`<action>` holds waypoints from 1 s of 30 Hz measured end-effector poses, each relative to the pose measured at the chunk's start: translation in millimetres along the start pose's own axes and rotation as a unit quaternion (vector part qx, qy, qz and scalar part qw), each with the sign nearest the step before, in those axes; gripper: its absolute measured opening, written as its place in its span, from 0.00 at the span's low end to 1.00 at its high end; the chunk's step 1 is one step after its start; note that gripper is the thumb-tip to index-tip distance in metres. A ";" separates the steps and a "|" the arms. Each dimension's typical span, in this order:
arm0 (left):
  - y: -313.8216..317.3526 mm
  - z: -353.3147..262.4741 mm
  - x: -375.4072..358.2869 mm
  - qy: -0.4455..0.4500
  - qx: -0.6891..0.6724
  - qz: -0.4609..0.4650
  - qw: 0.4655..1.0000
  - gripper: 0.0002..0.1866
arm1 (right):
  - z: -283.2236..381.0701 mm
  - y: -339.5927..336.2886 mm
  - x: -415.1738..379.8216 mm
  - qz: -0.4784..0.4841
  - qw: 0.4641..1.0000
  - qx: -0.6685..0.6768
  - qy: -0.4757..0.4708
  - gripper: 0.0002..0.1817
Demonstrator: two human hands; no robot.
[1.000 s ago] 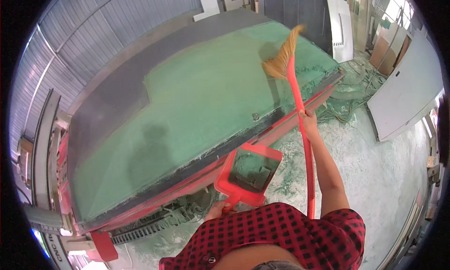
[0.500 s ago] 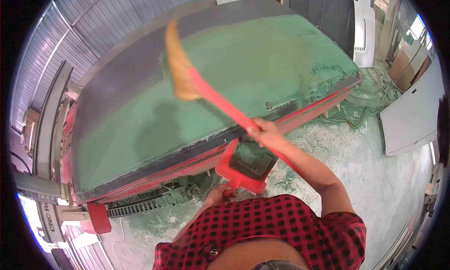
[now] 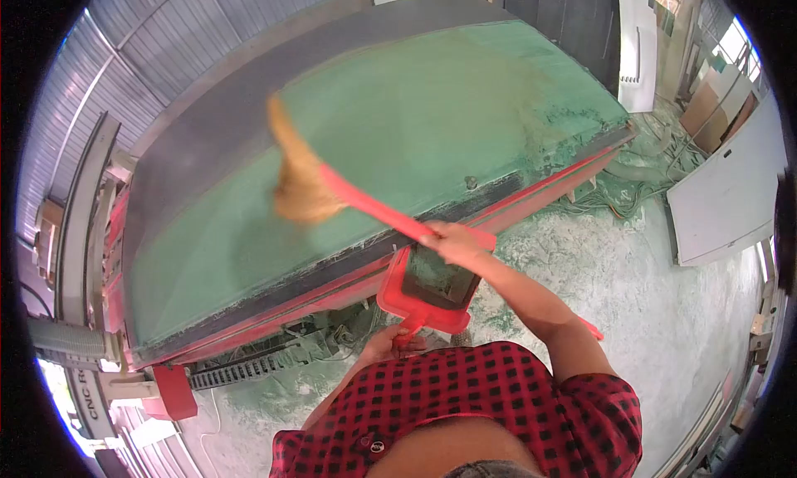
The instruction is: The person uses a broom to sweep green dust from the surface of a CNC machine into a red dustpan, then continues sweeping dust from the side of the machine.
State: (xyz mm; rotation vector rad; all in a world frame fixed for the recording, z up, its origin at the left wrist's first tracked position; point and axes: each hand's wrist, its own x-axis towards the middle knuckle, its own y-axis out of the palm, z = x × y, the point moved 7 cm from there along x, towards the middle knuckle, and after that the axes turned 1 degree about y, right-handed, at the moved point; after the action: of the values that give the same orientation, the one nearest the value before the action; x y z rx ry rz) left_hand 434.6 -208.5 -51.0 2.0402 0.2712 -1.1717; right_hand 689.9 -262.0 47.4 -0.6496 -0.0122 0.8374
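My right hand (image 3: 452, 243) is wrapped round the red handle of a broom (image 3: 378, 210). Its tan bristles fan out, blurred, over the left-middle part of a large green-dusted machine bed (image 3: 432, 104). Low at the bed's front edge, my left hand (image 3: 387, 343) grips the short handle of a red dustpan (image 3: 447, 320). The pan faces up against the edge, with greenish dust in its dark inside. My right forearm and the broom handle cross above the pan's far right corner.
A machine gantry (image 3: 79, 254) stands at the left end of the bed, above a black cable chain (image 3: 237, 370). Hoses and cables (image 3: 639, 183) lie on the dusty floor at right, near a pale cabinet (image 3: 726, 200). Dark panels (image 3: 564, 30) lean behind the bed.
The broom head has swung down and left, closer to the bed's front edge. My right hand moved slightly left with it. The dustpan and my left hand stay almost in place.
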 end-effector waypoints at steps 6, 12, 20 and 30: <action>5.0 -1.7 2.7 0.017 0.013 0.013 1.000 0.19 | -107.4 -89.8 -19.1 -0.183 0.973 0.132 0.047 0.18; 11.3 1.4 8.1 0.016 0.002 0.051 0.999 0.19 | -166.1 -180.0 -71.7 -0.316 0.917 0.212 0.117 0.18; 22.3 12.9 22.7 0.016 -0.018 0.087 0.996 0.20 | -173.7 -209.8 -141.4 -0.365 0.882 0.269 0.131 0.19; 37.7 18.2 18.8 0.093 0.042 0.003 0.995 0.21 | -144.8 -163.3 -179.8 -0.240 0.931 0.262 0.078 0.19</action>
State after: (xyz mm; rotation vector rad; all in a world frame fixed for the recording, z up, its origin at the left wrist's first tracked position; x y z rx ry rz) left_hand 452.7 -250.6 -52.7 2.2264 0.3121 -1.0047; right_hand 716.8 -543.2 61.2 -0.1851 0.1858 0.2869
